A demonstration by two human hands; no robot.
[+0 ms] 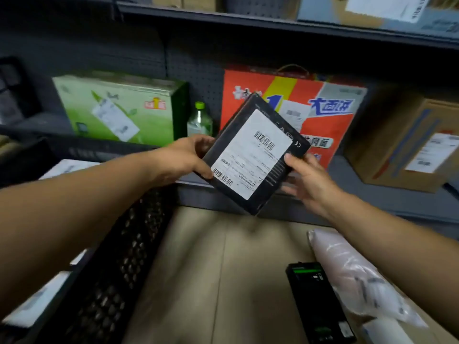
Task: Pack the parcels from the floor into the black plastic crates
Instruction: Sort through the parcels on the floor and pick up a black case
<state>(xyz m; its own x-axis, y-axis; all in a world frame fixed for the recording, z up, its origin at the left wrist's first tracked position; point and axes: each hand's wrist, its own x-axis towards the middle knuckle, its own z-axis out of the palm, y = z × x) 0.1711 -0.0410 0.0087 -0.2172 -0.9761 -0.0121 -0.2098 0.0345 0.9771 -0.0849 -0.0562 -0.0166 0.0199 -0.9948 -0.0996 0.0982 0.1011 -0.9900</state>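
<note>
A flat black parcel [255, 155] with a white shipping label is held up in the air between both hands, tilted, in front of the lower shelf [372, 194]. The left hand [183, 160] grips its left edge, thumb on the label side and the other fingers curled behind; the right hand [308, 180] holds the lower right edge, thumb pressing the front, the remaining fingers spread loosely beneath and blurred. A black plastic crate [119, 256] with a perforated wall stands at the lower left, just beside the left forearm, with white-labelled parcels already inside. On the floor [223, 281] lie a pink plastic mailer bag [352, 274] and a dark handheld device [320, 304] with a lit screen, near each other. On the shelf behind stand a green box [119, 108], a clear bottle [198, 120], a red and orange carton [330, 100] and a brown cardboard box [407, 142].

The step in hand appears to be carrying the black parcel to the crate. To do it well, keep both grips firm on opposite edges, swing the parcel left over the crate rim, level it flat, and lower it onto the parcels inside rather than dropping it; a corner caught on the rim could tip it back out
</note>
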